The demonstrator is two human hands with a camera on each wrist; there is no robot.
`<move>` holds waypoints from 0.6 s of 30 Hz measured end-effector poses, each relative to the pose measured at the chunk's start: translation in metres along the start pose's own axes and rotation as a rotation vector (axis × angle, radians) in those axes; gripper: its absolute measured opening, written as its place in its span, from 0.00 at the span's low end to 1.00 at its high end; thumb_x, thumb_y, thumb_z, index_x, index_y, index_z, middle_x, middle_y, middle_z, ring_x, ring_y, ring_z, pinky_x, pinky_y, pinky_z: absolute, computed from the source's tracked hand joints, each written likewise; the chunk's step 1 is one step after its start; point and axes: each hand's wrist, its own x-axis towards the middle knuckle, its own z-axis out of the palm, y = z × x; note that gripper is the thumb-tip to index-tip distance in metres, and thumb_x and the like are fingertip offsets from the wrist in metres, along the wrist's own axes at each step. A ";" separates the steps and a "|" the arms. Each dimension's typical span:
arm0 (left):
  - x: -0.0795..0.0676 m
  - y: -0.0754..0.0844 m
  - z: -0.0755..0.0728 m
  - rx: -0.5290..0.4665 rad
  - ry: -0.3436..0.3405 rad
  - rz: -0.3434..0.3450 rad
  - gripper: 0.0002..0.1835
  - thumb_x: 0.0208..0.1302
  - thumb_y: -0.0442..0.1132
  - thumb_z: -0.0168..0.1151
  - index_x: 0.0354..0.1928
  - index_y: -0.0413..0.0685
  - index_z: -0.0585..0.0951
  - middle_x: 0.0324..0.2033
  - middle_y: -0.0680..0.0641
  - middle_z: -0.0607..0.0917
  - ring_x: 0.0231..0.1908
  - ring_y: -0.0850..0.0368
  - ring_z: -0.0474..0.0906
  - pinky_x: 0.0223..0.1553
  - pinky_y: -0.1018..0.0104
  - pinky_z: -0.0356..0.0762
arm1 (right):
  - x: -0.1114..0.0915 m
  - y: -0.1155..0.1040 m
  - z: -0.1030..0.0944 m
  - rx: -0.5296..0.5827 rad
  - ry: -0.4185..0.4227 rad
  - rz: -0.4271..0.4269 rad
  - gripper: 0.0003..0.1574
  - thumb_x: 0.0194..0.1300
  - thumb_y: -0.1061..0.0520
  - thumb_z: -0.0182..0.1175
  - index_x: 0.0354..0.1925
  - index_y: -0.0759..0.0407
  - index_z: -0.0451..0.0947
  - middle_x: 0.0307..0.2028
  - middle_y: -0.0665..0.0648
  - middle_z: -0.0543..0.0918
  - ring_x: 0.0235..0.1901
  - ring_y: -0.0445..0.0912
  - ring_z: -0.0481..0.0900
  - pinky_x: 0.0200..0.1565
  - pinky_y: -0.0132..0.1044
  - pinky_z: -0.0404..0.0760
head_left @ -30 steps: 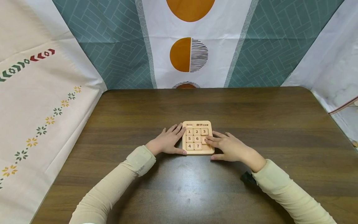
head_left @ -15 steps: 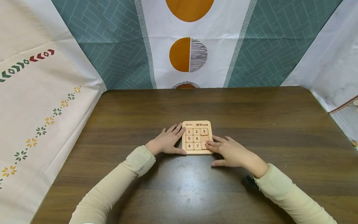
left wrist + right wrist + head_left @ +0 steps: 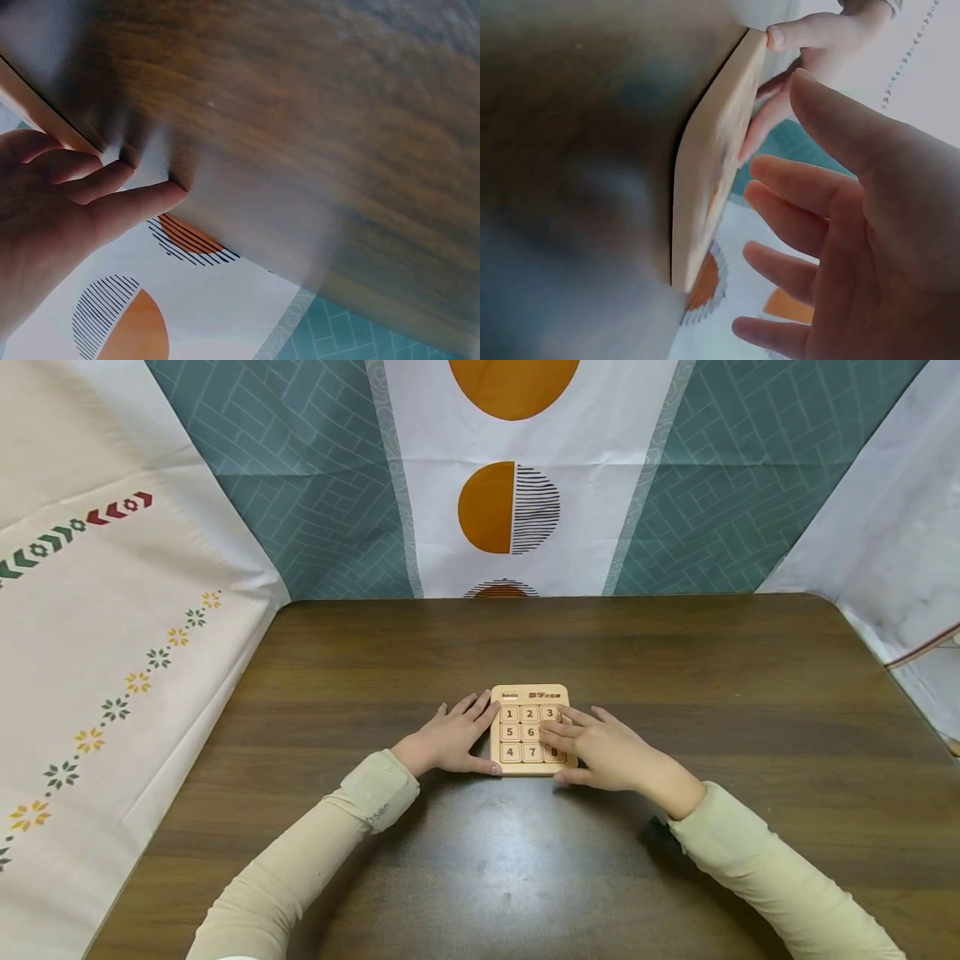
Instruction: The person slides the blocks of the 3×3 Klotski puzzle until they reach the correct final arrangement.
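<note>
A wooden sliding number puzzle point(image 3: 534, 689) lies flat on the brown table in the head view. Tiles 1, 2 and 3 form its top row; 5 and 6 point(image 3: 530, 732) show in the middle row, with 4, 7 and 8 point(image 3: 554, 753) below. My left hand point(image 3: 450, 741) rests along the left side, thumb and forefinger at the edge, fingers spread. My right hand point(image 3: 611, 753) reaches over the right side with fingers extended, fingertips beside tile 6, hiding the middle-right slot. In the right wrist view its fingers point(image 3: 784, 259) are apart, facing the puzzle.
The wooden table point(image 3: 375, 643) extends all around the puzzle. A patterned curtain point(image 3: 322, 527) hangs behind its far edge. White cloth with flower motifs point(image 3: 82, 652) drapes at the left, and pale cloth point(image 3: 892, 510) at the right.
Tile 8 has slid from the middle-right slot down to the bottom-right one. My right hand followed it toward me, then moved up and left toward tile 6. The left hand stays put.
</note>
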 end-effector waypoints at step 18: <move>0.002 -0.001 0.001 0.003 -0.006 -0.008 0.55 0.51 0.72 0.50 0.71 0.51 0.41 0.70 0.44 0.37 0.68 0.48 0.37 0.60 0.39 0.47 | 0.010 0.007 0.002 0.010 -0.066 -0.013 0.39 0.59 0.39 0.57 0.63 0.57 0.66 0.62 0.56 0.67 0.65 0.57 0.55 0.54 0.63 0.58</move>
